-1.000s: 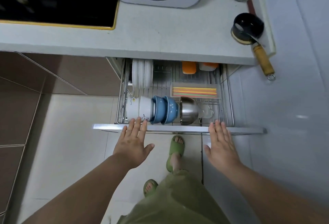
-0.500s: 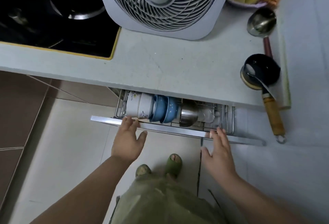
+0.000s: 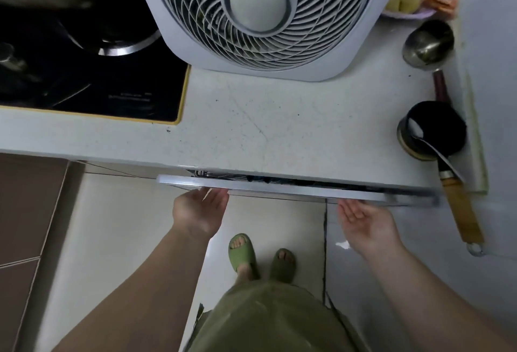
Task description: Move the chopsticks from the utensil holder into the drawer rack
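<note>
Drawer (image 3: 279,187) now nearly shut, left hand (image 3: 200,211) and right hand (image 3: 363,221) open-palmed, empty, against it.

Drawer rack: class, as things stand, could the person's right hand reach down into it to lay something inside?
Probably not. The drawer front is nearly shut under the countertop, leaving only a thin dark slit. The right hand is open just below the front.

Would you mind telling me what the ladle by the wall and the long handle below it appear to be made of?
The round silver ladle looks like polished steel: it reflects its surroundings. The long tan handle looks like matte wood, though coloured plastic is possible; its end ring appears metal.
</note>
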